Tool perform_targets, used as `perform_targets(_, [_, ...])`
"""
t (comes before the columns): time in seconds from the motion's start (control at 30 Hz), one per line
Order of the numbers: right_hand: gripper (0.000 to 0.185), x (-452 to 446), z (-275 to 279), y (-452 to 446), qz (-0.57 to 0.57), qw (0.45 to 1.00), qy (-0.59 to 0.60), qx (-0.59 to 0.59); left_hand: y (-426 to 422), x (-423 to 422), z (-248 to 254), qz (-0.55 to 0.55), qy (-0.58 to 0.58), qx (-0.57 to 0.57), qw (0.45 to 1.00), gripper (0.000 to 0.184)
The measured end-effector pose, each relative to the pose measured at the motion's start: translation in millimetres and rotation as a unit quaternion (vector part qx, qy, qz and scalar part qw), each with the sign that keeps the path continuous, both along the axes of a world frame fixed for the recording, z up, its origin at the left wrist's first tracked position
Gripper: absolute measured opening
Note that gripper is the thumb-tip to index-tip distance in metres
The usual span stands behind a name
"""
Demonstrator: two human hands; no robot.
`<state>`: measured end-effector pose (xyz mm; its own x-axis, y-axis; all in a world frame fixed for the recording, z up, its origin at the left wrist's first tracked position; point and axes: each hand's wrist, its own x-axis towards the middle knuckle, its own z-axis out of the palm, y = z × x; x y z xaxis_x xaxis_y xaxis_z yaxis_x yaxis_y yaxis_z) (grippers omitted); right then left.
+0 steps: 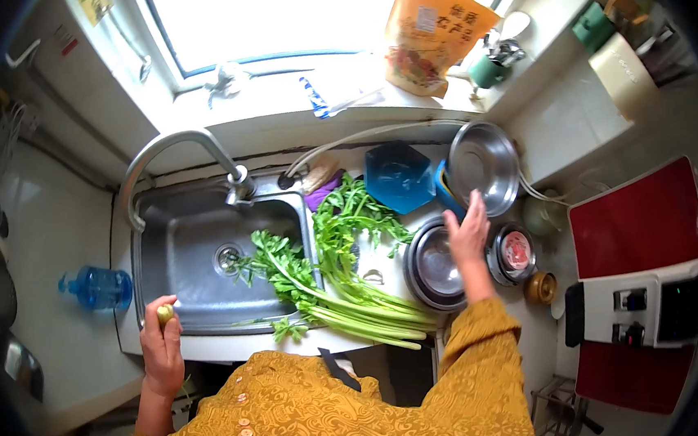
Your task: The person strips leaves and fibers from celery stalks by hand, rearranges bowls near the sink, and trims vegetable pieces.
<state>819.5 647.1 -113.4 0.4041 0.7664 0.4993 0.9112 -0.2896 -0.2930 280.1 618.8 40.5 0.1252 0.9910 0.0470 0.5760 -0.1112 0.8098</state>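
My left hand [161, 351] is closed around a small pale yellow-green piece [165, 313], just past the sink's front left corner; its kind is unclear. With fingers spread, my right hand [470, 237] is over the right edge of the stacked steel bowls [436, 262]; whether it touches them I cannot tell. A bunch of leafy celery [358, 309] lies on the counter, its cut stalks pointing right. Some leaves hang over the rim of the steel sink [190, 263]. Behind my right hand, a larger steel basin [484, 167] leans tilted.
A curved faucet [183, 138] arches over the sink's back left. Blue plastic container [400, 177] stands behind the celery. To the right are a lidded tin [514, 251], a brown jar [540, 288] and a stove [637, 302]. A blue water jug [101, 289] lies left.
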Motion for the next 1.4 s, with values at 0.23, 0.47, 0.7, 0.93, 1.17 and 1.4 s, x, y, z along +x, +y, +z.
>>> perform_targets(0.23, [0.024,76.4,-6.0,46.0,0.087,0.969,0.114,-0.203,1.0,-12.6,16.5,0.080,0.012,0.018,0.997,0.023])
perform_targets(0.47, [0.016,78.2,26.1,26.9,0.037,0.991,0.033,-0.122,-7.0,-22.2,2.4,0.107,-0.040,0.010,0.993,0.024])
perform_targets(0.7, [0.016,94.2,43.3,18.2,0.047,0.996,0.048,-0.050,0.0,-11.1,1.6,0.069,-0.035,0.016,0.997,0.024])
perform_targets(0.93, [0.010,13.4,122.2,-13.0,0.097,0.994,-0.057,-0.006,0.5,-15.3,0.7,0.060,-0.044,0.010,0.997,0.025])
perform_targets(1.17, [0.011,-128.4,155.3,-22.7,0.398,0.911,0.063,-0.092,2.6,-35.4,10.0,0.058,-0.015,0.034,0.998,0.024])
perform_targets(1.4, [0.014,-296.4,69.9,20.3,0.609,0.741,0.180,-0.217,-6.9,-74.6,22.5,0.089,0.008,0.071,0.993,0.023])
